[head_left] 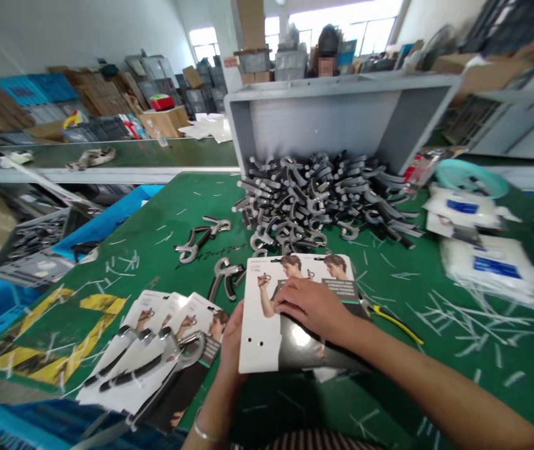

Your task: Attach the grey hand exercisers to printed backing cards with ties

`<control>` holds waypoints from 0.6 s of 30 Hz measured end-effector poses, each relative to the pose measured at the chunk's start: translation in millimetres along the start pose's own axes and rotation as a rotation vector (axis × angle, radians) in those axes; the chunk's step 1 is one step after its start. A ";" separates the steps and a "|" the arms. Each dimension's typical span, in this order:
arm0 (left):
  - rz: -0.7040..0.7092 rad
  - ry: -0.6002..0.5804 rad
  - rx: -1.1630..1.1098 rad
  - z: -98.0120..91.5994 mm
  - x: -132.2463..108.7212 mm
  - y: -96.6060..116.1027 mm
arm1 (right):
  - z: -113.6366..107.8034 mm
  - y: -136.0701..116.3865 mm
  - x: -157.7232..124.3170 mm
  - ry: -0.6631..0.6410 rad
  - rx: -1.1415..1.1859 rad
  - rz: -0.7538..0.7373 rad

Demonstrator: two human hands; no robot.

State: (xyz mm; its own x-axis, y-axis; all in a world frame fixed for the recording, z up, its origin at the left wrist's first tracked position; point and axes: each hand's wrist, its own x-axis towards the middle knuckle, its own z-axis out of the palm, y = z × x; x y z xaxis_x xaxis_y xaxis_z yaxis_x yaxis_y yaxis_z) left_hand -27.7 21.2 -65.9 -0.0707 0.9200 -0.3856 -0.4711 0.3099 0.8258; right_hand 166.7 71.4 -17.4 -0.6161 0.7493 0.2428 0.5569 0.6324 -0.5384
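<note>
Two overlapping printed packaging cards (260,337) are tilted up in front of me, one shifted to the right of the other. My left hand (232,342) grips their left edge, fingers hidden behind. Across the front lies my right hand (311,306), its fingers flat and close together near the upper card's left edge. On the left, several more cards (107,375) overlap, with grey and black hand grip strengtheners (192,350) on them. Beyond the cards I hold, a few loose hand grips (224,278) rest on the green table (177,194).
A grey crate (323,125) tipped on its side spills a heap of hand grips (304,200). Yellow-handled pliers (396,322), white plastic strips (459,319) and white bags (492,265) lie right. A teal bowl (471,177) stands behind them. A person (327,47) is behind the crate.
</note>
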 end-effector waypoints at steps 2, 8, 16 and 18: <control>-0.003 -0.022 -0.003 -1.0 -4.5 6.3 | -2.5 0.5 1.1 0.036 0.111 0.033; -0.094 -0.038 0.187 10.6 -19.3 22.5 | -22.6 -6.4 -25.9 0.286 0.629 0.176; -0.135 -0.100 0.292 27.2 -3.1 35.6 | -64.5 95.7 -192.3 0.501 0.126 0.973; -0.165 -0.165 0.354 33.6 3.9 38.7 | -75.0 110.9 -233.6 0.489 0.053 1.078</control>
State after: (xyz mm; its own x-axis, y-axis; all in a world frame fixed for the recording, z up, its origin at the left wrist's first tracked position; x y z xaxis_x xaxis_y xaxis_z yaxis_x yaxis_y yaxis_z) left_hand -16.7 44.8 -21.7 0.1359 0.8681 -0.4775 -0.1312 0.4935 0.8598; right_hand 414.2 -18.7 -73.3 0.4417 0.8936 -0.0801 0.6277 -0.3716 -0.6841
